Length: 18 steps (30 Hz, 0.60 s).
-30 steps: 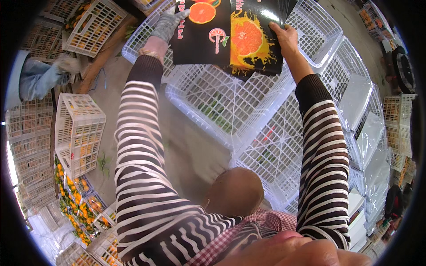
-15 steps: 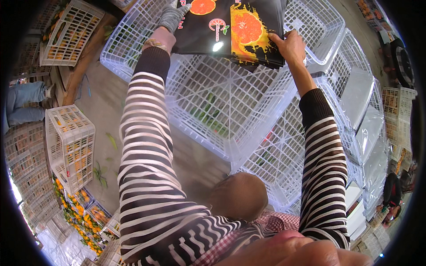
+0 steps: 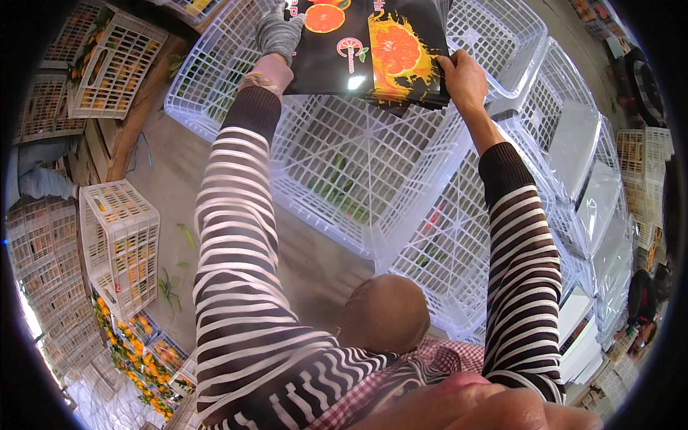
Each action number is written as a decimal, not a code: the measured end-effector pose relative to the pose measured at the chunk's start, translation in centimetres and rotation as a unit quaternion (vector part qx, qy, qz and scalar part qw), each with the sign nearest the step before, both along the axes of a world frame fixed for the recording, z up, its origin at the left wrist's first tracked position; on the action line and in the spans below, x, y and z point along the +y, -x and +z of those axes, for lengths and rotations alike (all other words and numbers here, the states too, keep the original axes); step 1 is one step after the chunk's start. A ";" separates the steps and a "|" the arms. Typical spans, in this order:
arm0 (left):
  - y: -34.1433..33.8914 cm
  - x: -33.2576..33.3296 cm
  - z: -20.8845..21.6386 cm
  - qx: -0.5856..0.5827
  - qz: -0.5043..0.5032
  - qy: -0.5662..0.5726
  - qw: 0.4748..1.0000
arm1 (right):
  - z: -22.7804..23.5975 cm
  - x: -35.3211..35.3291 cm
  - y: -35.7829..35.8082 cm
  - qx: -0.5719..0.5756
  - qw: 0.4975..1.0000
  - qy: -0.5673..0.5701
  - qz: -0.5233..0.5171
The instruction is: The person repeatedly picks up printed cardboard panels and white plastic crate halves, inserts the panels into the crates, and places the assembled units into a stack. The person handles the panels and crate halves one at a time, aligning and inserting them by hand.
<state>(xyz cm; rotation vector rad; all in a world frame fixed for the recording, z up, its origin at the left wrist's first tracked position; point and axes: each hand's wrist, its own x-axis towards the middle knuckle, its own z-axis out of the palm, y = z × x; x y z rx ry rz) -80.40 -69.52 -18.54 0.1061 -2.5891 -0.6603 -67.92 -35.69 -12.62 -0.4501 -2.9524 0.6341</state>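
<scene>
Sheets (image 3: 326, 70) span over the far side of the crate (image 3: 322, 228), left hand (image 3: 279, 34) clamped on their left edge, right hand (image 3: 467, 80) on their right; long axis unclear.

On the black printed sheets (image 3: 326, 75), large pink lettering (image 3: 292, 9) is shown at the far left, cut off by the edge of view. More letters (image 3: 378, 6) are cut off at the far right. Between them, a citrus-slice emblem (image 3: 350, 49) is printed with small vertical lettering (image 3: 351, 57), too small to be read.
</scene>
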 end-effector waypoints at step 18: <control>-0.2 0.0 0.5 -0.109 -0.014 -0.123 0.986 | -0.4 -2.3 -1.0 0.012 0.997 0.072 -0.019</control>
